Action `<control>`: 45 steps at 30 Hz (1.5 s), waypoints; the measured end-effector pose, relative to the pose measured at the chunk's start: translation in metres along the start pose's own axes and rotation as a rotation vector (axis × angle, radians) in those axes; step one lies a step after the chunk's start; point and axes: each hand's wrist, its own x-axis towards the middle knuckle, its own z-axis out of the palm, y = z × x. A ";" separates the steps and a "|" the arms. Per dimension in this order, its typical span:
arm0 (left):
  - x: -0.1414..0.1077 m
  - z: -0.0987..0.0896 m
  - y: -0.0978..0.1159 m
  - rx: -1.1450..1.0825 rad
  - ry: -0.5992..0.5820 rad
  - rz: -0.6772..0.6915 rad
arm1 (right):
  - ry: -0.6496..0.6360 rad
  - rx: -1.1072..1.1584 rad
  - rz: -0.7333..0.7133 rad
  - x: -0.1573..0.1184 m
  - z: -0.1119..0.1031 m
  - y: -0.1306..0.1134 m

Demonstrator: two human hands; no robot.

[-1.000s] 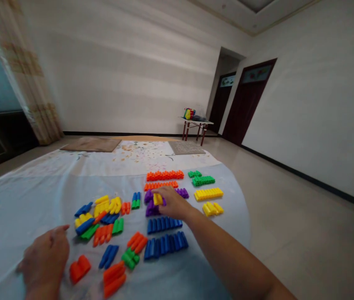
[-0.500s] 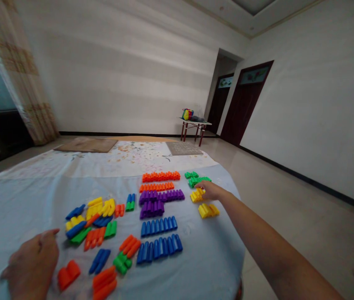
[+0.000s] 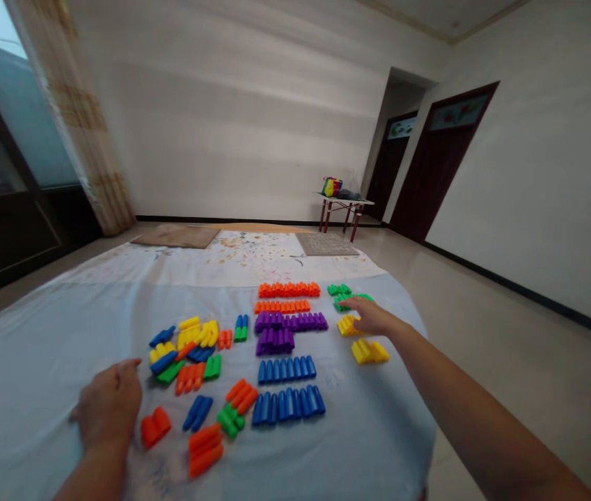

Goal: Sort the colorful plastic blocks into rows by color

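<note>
My right hand (image 3: 373, 316) reaches to the far right of the bullet-shaped plastic pieces. Its index finger stretches over the edge of the green pieces (image 3: 344, 291), and its thumb is beside a joined group of yellow pieces (image 3: 347, 325), partly covered by the hand; contact is unclear. Nearer lies a second yellow group (image 3: 369, 352). My left hand (image 3: 110, 400) rests on the cloth with fingers stretched out and nothing in them. Close to it are a red-orange pair (image 3: 155, 426) and a mixed pile with yellow (image 3: 188, 332), blue (image 3: 163, 362) and green (image 3: 170, 373) pieces.
Rows of orange (image 3: 289, 289), purple (image 3: 305, 321) and blue (image 3: 289, 405) pieces occupy the middle of the pale blue cloth (image 3: 358, 445). Two flat mats, one brown (image 3: 177, 236) and one grey (image 3: 326, 244), lie at the far end. A small table (image 3: 347, 200) stands beyond.
The view has turned left, shifting everything rightward in the picture. My right index finger looks more stretched above the yellow group. My left hand stays on the cloth beside the pile.
</note>
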 end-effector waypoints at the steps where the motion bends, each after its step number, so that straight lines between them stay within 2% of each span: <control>1: -0.003 -0.004 0.004 -0.006 -0.035 0.008 | 0.005 0.019 -0.037 0.002 0.001 -0.008; 3: -0.008 -0.009 0.008 -0.030 -0.038 0.030 | 0.030 0.076 -0.140 0.007 0.006 -0.032; 6: -0.012 -0.010 0.009 -0.054 0.007 0.036 | 0.087 0.187 -0.314 0.016 0.020 -0.084; 10: -0.013 -0.008 0.006 -0.050 0.026 0.046 | 0.026 0.262 -0.471 0.031 0.045 -0.159; 13: -0.014 -0.008 0.006 -0.030 0.021 0.058 | -0.041 0.244 -0.498 0.045 0.067 -0.203; 17: -0.017 -0.011 0.008 -0.011 0.039 0.080 | -0.172 0.135 -0.417 0.066 0.093 -0.238; 23: -0.021 -0.012 0.009 0.023 0.058 0.122 | -0.228 0.057 -0.296 0.090 0.118 -0.259; 27: -0.020 -0.009 0.008 0.026 0.050 0.112 | -0.317 0.053 -0.337 0.088 0.122 -0.261; 32: -0.020 -0.007 0.008 0.015 0.070 0.105 | -0.384 0.082 -0.428 0.073 0.115 -0.254; 40: -0.023 -0.014 0.012 0.023 0.047 0.099 | -0.240 0.149 -0.330 0.062 0.097 -0.256; 45: -0.024 -0.017 0.014 0.004 0.028 0.090 | -0.367 0.214 -0.337 0.054 0.093 -0.264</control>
